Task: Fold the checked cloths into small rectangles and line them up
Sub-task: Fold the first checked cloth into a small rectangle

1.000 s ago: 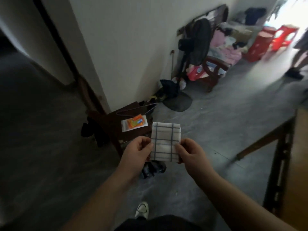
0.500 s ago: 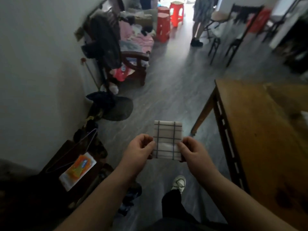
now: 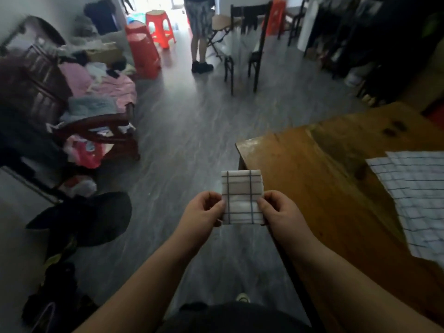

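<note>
Two bare hands are holding one folded checked cloth [image 3: 242, 197] up in the air, in front of the person's body and above the grey floor [image 3: 192, 131]. The left hand [image 3: 204, 210] is pinching the cloth's left edge, with the thumb lying on the front face and the fingers curling behind. The right hand [image 3: 281, 212] is pinching the right edge in the same way. Each grip is therefore narrow and closing on the cloth itself.

The cloth is sitting as a small, thick rectangle, white with dark lines, standing roughly upright between the hands, and stacked layers are showing along its top edge. It is hanging clear of the wooden counter [image 3: 312, 176], whose near left corner is showing just behind and to the right of it.

Farther right on the counter, spread checked cloths [image 3: 418, 200] are lying flat and reaching out of the view. They are probably two overlapping sheets, though blur is making the count uncertain.

Across the floor, another person [image 3: 199, 32] is standing near red stools [image 3: 159, 27] and a dark chair [image 3: 245, 44]. On the left, a wooden armchair [image 3: 96, 131] is carrying a heap of clothes.
</note>
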